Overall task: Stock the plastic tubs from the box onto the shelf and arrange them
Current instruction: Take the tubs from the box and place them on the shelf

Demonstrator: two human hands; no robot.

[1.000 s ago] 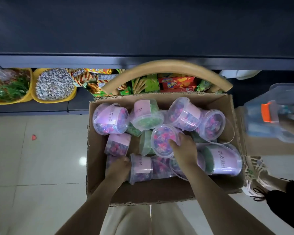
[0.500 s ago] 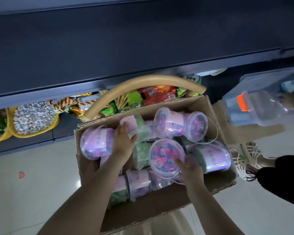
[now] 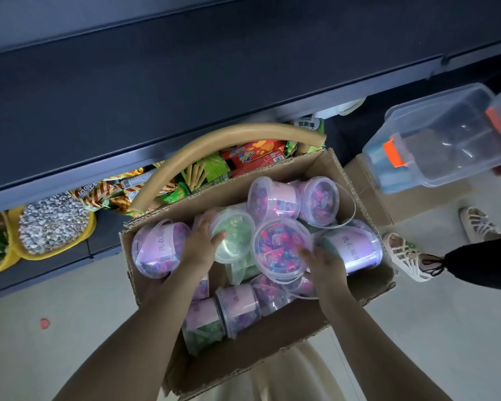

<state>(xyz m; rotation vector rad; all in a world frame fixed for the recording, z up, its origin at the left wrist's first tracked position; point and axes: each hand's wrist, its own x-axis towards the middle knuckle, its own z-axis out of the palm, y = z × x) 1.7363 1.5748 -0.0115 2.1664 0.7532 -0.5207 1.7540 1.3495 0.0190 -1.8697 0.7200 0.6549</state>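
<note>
**A:** Two tubs in my grip right now. My left hand [image 3: 198, 247] is curled on the green tub [image 3: 237, 238], fingers over its rim and thumb on the lid. My right hand [image 3: 326, 263] grips the pink tub [image 3: 281, 247] at its near edge.

**B:** Can you see the whole hold?

**A:** No. My right fingertips slip under the rim and out of sight, and my left palm covers the green tub's near side.

**B:** Where are they?

**A:** Both are in the box [image 3: 272, 340], on top of the pile near its middle, side by side with their rims meeting. The shelf [image 3: 214, 82] runs dark across the top of my view.

**B:** And how do they look?

**A:** They're round, clear plastic tubs with clear lids and thin loop handles. The green one is packed with green bits, which are blurred. The pink one shows pink, blue and purple pieces through its lid. Other tubs carry pale pink labels, but I can't read the print.

**B:** The rest?

**A:** The lower tubs are half buried, so I can't count them. A clear bin [image 3: 446, 140] on the right is cut off by the frame. Someone's sandal [image 3: 404, 254] stands just beside the box, and the leg runs out of view.
</note>
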